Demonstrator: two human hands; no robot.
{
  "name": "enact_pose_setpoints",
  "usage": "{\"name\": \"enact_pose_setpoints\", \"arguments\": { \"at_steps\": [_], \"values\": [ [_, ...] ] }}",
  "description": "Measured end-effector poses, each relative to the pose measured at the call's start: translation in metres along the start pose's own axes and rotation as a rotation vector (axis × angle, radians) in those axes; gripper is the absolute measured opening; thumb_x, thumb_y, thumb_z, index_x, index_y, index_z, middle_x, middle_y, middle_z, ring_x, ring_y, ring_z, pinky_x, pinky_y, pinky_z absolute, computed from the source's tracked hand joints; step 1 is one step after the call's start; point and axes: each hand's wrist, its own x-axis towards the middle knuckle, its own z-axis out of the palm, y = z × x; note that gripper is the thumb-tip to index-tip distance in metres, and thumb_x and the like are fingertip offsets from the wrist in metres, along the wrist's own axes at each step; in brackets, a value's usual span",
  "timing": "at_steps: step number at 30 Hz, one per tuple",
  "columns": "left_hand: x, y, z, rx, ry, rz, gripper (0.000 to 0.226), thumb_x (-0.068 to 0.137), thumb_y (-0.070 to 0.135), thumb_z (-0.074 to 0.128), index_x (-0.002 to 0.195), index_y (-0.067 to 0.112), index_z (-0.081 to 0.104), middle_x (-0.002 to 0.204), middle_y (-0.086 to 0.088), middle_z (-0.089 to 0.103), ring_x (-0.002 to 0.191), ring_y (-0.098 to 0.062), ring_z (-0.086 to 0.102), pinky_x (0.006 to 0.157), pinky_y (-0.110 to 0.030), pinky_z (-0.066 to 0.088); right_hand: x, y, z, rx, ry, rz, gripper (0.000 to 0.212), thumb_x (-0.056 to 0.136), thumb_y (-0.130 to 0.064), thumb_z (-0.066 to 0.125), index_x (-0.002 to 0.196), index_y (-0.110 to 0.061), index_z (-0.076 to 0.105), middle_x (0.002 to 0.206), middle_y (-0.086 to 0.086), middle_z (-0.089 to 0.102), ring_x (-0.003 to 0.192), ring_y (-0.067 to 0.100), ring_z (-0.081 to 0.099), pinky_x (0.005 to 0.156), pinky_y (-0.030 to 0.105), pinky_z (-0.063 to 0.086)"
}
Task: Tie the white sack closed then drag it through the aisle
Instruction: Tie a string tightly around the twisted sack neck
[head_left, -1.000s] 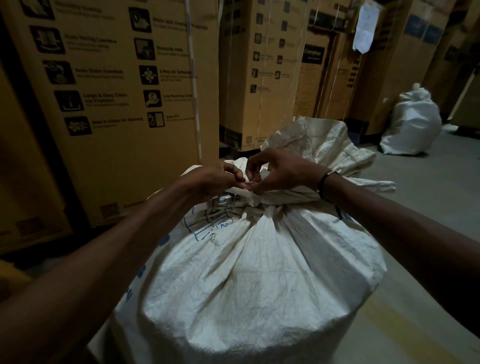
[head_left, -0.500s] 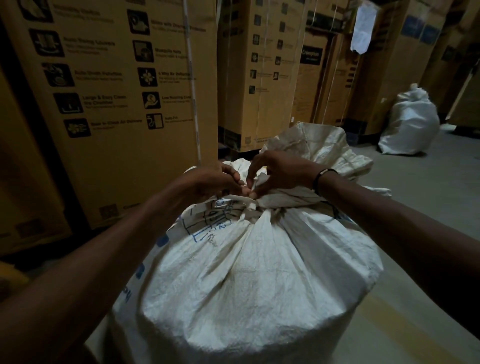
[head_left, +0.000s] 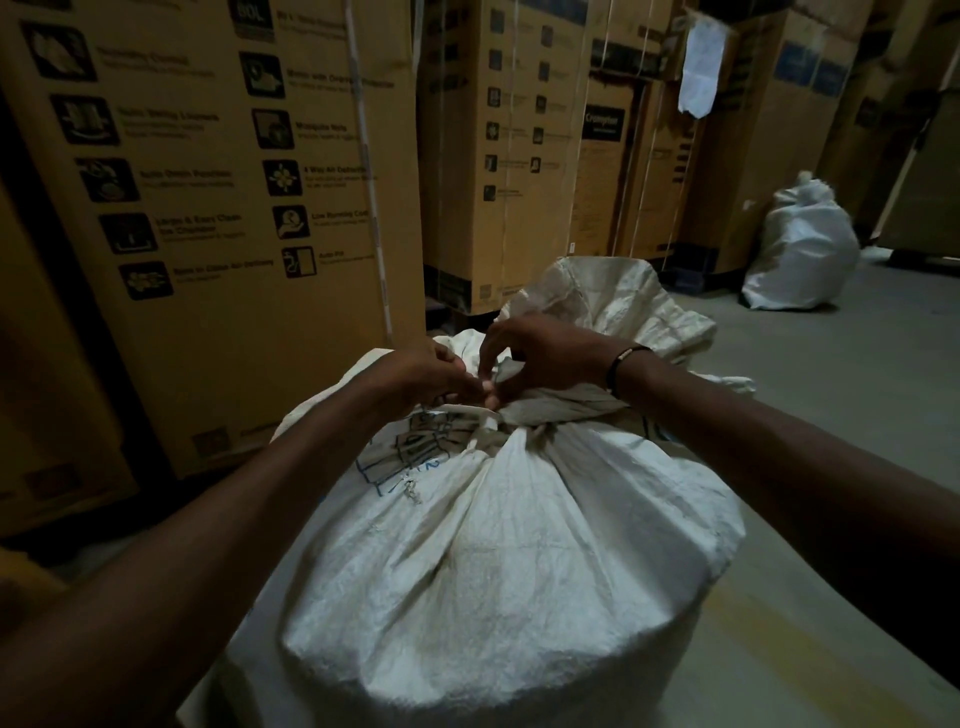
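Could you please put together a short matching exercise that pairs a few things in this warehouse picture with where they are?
Things:
1. white sack
2. second white sack
3. cardboard boxes
4. wristband

Places:
A. on the floor at the far right, against the boxes
B. directly in front of the person, neck gathered under both hands
C. on the right forearm, just behind the hand
D. stacked along the left and back of the aisle

Pairs: 1-B, 2-A, 3-D, 4-C

The full white sack stands upright beside the tall printed carton, neck gathered, loose top flopped away.
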Motion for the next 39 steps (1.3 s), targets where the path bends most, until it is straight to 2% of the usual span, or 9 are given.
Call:
{"name": "enact_pose_setpoints", "arguments": {
  "at_steps": [3, 8, 13, 17, 20, 25, 30, 34, 39],
  "values": [
    [0.002, 0.001, 0.002, 0.022, -0.001, 0.000, 0.028, 0.081, 0.008, 0.086, 0.067, 0.010, 0.062, 0.067, -0.006, 0.058, 0.061, -0.014, 0.051, 0.058, -0.026, 0.036, -0.005, -0.002, -0.001, -0.019, 0.016, -0.043, 0.029, 0.083, -0.032, 0.089, 0.108, -0.023, 0.079, 0.109, -0.012, 0.064, 0.091, -0.002, 0.057, 0.074, 0.006, 0.043],
    [0.004, 0.006, -0.002, 0.051, -0.046, -0.002, 0.024, 0.082, 0.005, 0.085, 0.074, 0.008, 0.062, 0.068, -0.009, 0.059, 0.058, -0.015, 0.052, 0.056, -0.025, 0.039, -0.009, -0.006, -0.002, -0.066, 0.015, -0.108, 0.029, 0.086, -0.033, 0.085, 0.112, -0.021, 0.078, 0.119, 0.000, 0.067, 0.107, 0.018, 0.063, 0.090, 0.031, 0.054],
    [0.005, 0.007, 0.001, 0.053, -0.026, 0.034, 0.025, 0.079, 0.003, 0.087, 0.075, 0.009, 0.062, 0.072, -0.004, 0.065, 0.059, -0.008, 0.062, 0.053, -0.017, 0.049, -0.001, -0.002, -0.008, -0.054, -0.048, -0.106, 0.031, 0.087, -0.029, 0.085, 0.117, -0.022, 0.077, 0.113, -0.007, 0.062, 0.092, 0.002, 0.056, 0.076, 0.008, 0.044],
    [0.004, 0.006, 0.004, 0.124, -0.044, 0.123, 0.023, 0.069, 0.013, 0.094, 0.068, 0.011, 0.071, 0.075, -0.012, 0.069, 0.066, -0.014, 0.060, 0.059, -0.024, 0.047, -0.001, 0.002, -0.017, -0.038, -0.090, -0.118, 0.035, 0.087, -0.022, 0.085, 0.122, -0.020, 0.076, 0.109, -0.015, 0.060, 0.089, -0.008, 0.056, 0.074, 0.006, 0.045],
    [0.001, 0.006, 0.005, 0.140, -0.046, 0.148, 0.024, 0.070, 0.012, 0.094, 0.076, 0.012, 0.071, 0.083, -0.012, 0.068, 0.071, -0.015, 0.060, 0.066, -0.030, 0.046, -0.005, 0.004, -0.024, 0.023, -0.089, -0.162, 0.038, 0.089, -0.009, 0.082, 0.126, -0.007, 0.073, 0.106, -0.023, 0.059, 0.089, -0.026, 0.056, 0.074, 0.001, 0.045],
    [-0.002, 0.002, 0.004, 0.097, -0.018, 0.133, 0.058, 0.070, 0.002, 0.093, 0.116, 0.003, 0.057, 0.101, -0.005, 0.065, 0.075, -0.009, 0.063, 0.051, -0.016, 0.050, -0.009, 0.006, -0.023, 0.050, -0.002, -0.184, 0.033, 0.088, -0.014, 0.084, 0.119, -0.008, 0.077, 0.106, -0.018, 0.066, 0.089, -0.023, 0.059, 0.075, 0.005, 0.048],
    [-0.004, -0.003, 0.004, 0.055, 0.014, 0.180, 0.058, 0.073, -0.012, 0.086, 0.114, 0.007, 0.049, 0.110, -0.012, 0.060, 0.077, -0.018, 0.064, 0.070, -0.033, 0.057, -0.014, 0.004, -0.022, 0.073, 0.081, -0.157, 0.033, 0.082, -0.014, 0.089, 0.113, -0.008, 0.078, 0.109, -0.007, 0.071, 0.087, -0.023, 0.059, 0.073, 0.003, 0.047],
    [-0.003, -0.001, 0.002, 0.095, 0.040, 0.172, 0.062, 0.068, -0.004, 0.093, 0.106, 0.012, 0.047, 0.107, -0.012, 0.066, 0.078, -0.018, 0.068, 0.067, -0.032, 0.063, -0.019, 0.003, -0.020, 0.115, 0.131, -0.097, 0.036, 0.077, -0.018, 0.093, 0.109, -0.012, 0.078, 0.108, -0.010, 0.071, 0.087, -0.012, 0.065, 0.074, 0.011, 0.054],
    [-0.004, 0.009, -0.001, 0.166, 0.056, 0.179, 0.071, 0.059, 0.006, 0.100, 0.098, 0.020, 0.043, 0.095, -0.008, 0.078, 0.085, -0.036, 0.078, 0.082, -0.063, 0.062, -0.028, 0.000, -0.029, 0.101, 0.184, -0.076, 0.034, 0.080, -0.014, 0.090, 0.111, -0.011, 0.076, 0.102, -0.014, 0.069, 0.087, -0.011, 0.067, 0.068, 0.008, 0.051]
  ]
}}
